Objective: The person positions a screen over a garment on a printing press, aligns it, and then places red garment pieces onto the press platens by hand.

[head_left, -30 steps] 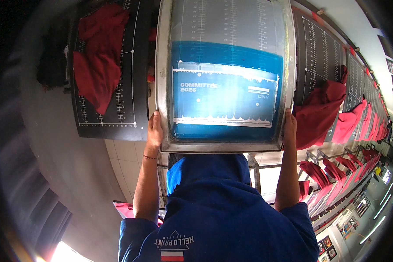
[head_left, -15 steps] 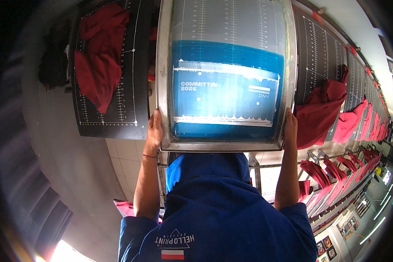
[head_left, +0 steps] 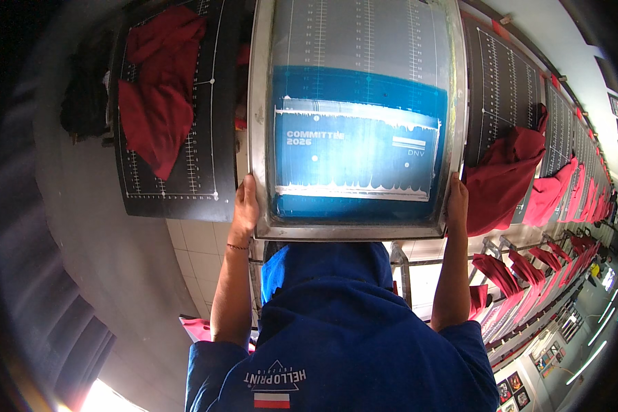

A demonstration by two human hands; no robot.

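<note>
A screen-printing frame (head_left: 350, 232) with a metal rim stands in front of me, over a dark platen whose ruled lines show through the mesh. Across the mesh lies a blue stencil (head_left: 357, 161) with pale lettering, small dots and ragged white ink along its upper and lower edges. Wrapped round the frame's left side near the lower corner is my left hand (head_left: 247, 200), with a thin bracelet at the wrist. My right hand (head_left: 456, 199) grips the opposite side at about the same height. The fingers of both hands are partly hidden by the frame.
On the left, a dark ruled platen (head_left: 206, 158) bears a crumpled red garment (head_left: 161, 96). Another red garment (head_left: 505, 172) hangs over the platen on the right. Several more garment-covered platens run away to the right, and a grey wall (head_left: 82, 226) stands at left.
The frame and both hands have shifted very slightly down and to the right in the picture. Both hands keep their hold on the frame.
</note>
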